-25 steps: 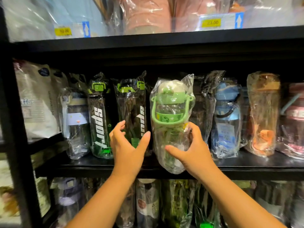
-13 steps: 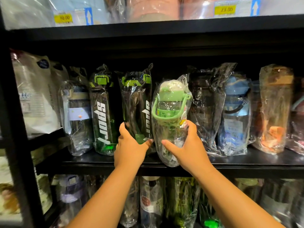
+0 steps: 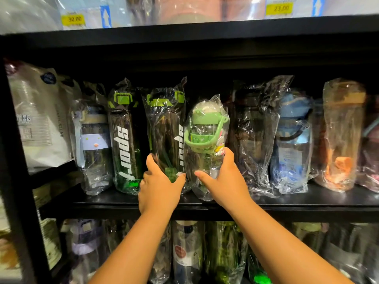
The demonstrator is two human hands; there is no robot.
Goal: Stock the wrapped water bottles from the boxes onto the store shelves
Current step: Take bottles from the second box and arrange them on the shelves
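Left hand (image 3: 158, 185) has gone from hovering to wrapped round the black sport bottle (image 3: 166, 130). Right hand (image 3: 223, 177) grips the green-lidded bottle (image 3: 205, 136), which stands on the shelf (image 3: 307, 199) right up against it.

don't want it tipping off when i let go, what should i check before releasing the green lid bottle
1. Right hand grips green-lid bottle: ok.
2. Left hand holds neighbouring sport bottle: ok.
3. Base flat on shelf: cannot tell, wrap hides it.
4. Fits between sport bottle and dark bottle: ok.
5. Lined up with neighbours: not ok, seems nearer the front edge.
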